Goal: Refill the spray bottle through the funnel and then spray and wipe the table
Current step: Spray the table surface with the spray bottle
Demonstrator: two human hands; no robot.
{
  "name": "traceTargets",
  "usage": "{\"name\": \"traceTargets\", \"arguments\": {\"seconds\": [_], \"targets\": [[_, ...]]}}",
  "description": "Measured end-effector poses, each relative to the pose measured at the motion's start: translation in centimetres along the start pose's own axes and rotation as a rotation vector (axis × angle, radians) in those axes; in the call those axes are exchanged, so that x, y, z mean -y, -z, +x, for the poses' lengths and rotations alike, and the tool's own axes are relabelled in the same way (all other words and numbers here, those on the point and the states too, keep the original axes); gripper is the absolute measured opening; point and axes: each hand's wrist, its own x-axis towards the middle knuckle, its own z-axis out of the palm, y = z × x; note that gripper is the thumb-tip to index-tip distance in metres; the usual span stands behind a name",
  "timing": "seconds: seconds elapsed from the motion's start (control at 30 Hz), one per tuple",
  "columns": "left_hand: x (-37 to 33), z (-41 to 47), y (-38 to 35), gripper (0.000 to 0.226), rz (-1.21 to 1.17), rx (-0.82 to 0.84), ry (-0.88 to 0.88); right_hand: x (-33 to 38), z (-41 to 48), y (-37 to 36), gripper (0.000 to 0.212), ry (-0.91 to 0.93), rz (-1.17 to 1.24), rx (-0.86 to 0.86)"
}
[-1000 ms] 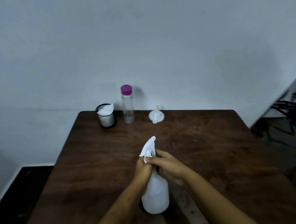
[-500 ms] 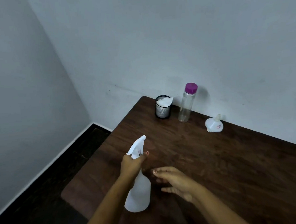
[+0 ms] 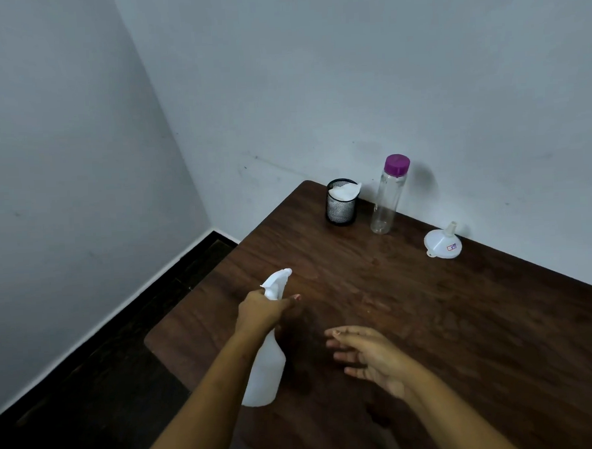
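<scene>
We look down on a dark wooden table [image 3: 464, 318] set into the corner of a pale wall [image 3: 349, 84]. Near its front edge stands a white spray bottle [image 3: 264, 370], upright, with its trigger head [image 3: 277, 282] fitted on top and the nozzle pointing away over the wood. The left hand [image 3: 263, 310] grips the bottle's neck just under the trigger head, fingers curled round it. The right hand [image 3: 370, 354] hovers just beside the bottle with fingers spread and loose, holding nothing and not touching it.

Along the wall, well apart from the hands, we see three things. A black mesh cup [image 3: 341, 208] holds a white tissue [image 3: 344, 190]. Next to it is a clear bottle [image 3: 386, 202] closed with a purple cap [image 3: 397, 164], which looks empty or nearly so. Further right, a white funnel [image 3: 442, 243] rests on its wide rim, spout up.

We judge the stage uncertain. The capped, seemingly drained clear bottle, the funnel set aside and the fitted trigger head suggest the refill may be done. But the spray bottle is opaque, so we cannot tell its level. The tissue sits in the cup, so wiping has not begun. We cannot tell whether the wood is wet.
</scene>
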Motion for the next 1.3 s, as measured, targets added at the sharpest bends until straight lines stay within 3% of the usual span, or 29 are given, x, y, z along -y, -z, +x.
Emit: {"name": "traceTargets", "arguments": {"seconds": [0.27,0.4,0.47,0.57,0.73,1.13,1.3], "targets": [[1.2,-0.5,0.4,0.049,0.09,-0.029,-0.074,0.9,1.3,-2.7,0.017,0.024,-0.076,0.007],[1.9,0.2,1.5,0.059,-0.053,-0.031,-0.024,1.3,2.1,-4.7,0.015,0.011,-0.116,0.022],[2.2,0.7,2.0,0.061,-0.067,0.032,-0.089,1.5,2.5,-5.8,0.014,0.004,-0.139,0.031],[2.4,1.6,2.8,0.054,-0.014,0.059,-0.115,1.9,3.3,-7.2,0.013,-0.01,-0.156,0.021],[2.9,4.0,4.2,0.076,0.135,0.154,-0.159,3.1,4.5,-8.7,0.016,0.001,-0.15,-0.019],[2.8,6.8,5.5,0.043,0.02,0.189,-0.179,4.9,7.4,-11.1,0.015,0.039,-0.06,-0.155],[2.4,6.6,6.6,0.035,-0.167,0.37,-0.159,6.0,8.2,-10.9,0.016,0.097,0.158,-0.285]]}}
